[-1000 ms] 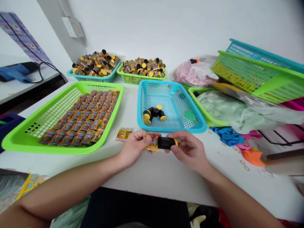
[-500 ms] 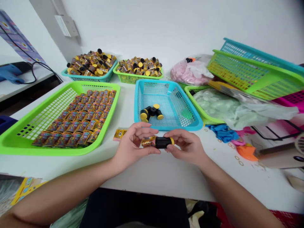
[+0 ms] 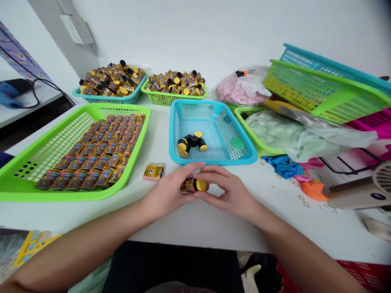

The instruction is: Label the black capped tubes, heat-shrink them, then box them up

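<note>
Holding a small canister (image 3: 193,185)
Closed on printed end (image 3: 187,186) with left grip (image 3: 169,189), curled around yellow cap (image 3: 201,185) with right grip (image 3: 230,190).

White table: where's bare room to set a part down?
White table lies bare from left hand and right hand to the near edge; also a strip between green tray and blue basket. Crowded: right side, with blue bundle and orange piece.

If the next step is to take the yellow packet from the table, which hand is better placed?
Probably the left hand: the yellow packet lies close beside it. The right hand is farther, across the canister. Both hands surround that canister, so neither looks free.
</note>
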Available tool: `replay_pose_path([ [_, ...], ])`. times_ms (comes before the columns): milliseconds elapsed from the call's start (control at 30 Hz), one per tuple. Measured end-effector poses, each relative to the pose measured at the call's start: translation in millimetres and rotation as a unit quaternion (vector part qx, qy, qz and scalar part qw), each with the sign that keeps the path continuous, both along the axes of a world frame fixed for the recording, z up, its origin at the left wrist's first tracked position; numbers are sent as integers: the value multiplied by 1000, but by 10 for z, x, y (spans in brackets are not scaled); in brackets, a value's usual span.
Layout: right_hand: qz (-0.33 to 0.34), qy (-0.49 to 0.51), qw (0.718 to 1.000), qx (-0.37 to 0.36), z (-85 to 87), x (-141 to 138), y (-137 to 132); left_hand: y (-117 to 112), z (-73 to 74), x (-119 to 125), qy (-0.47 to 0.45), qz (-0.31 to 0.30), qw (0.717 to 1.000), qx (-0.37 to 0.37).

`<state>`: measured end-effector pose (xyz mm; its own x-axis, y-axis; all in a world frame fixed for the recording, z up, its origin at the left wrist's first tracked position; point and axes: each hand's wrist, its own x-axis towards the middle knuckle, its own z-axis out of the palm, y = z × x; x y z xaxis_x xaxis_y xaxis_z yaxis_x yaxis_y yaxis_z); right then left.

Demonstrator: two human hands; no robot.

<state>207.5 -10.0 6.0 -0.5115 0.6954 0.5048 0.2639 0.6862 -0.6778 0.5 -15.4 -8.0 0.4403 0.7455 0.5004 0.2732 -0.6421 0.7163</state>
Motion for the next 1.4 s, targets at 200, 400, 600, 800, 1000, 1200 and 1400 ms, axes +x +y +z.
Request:
replay_pose_path([
  [200, -37, 99, 994, -36, -21, -9, -26, -42, 55, -18, 35, 53, 985, -158],
  [400, -61, 7, 992, 108, -117, -107, -85, -21, 50, 12, -115, 33, 962, -244],
  [600, -71, -49, 970, 229, -143, -256, -164, -12, 85, 84, -191, -137, 891, -388],
  [800, -58, -54, 953, 291, -127, -276, -174, -59, 105, 108, -181, -153, 886, -399],
  [1000, -81, -91, 926, 358, -63, -206, -107, -85, 247, 120, -147, -17, 957, -250],
  [1200, -100, -135, 929, 329, 56, -168, -95, -294, 740, -433, 72, 137, 984, -87],
  [1400, -223, -163, 901, 335, -178, 208, 86, 303, 1253, -1605, 332, 399, 854, -27],
])
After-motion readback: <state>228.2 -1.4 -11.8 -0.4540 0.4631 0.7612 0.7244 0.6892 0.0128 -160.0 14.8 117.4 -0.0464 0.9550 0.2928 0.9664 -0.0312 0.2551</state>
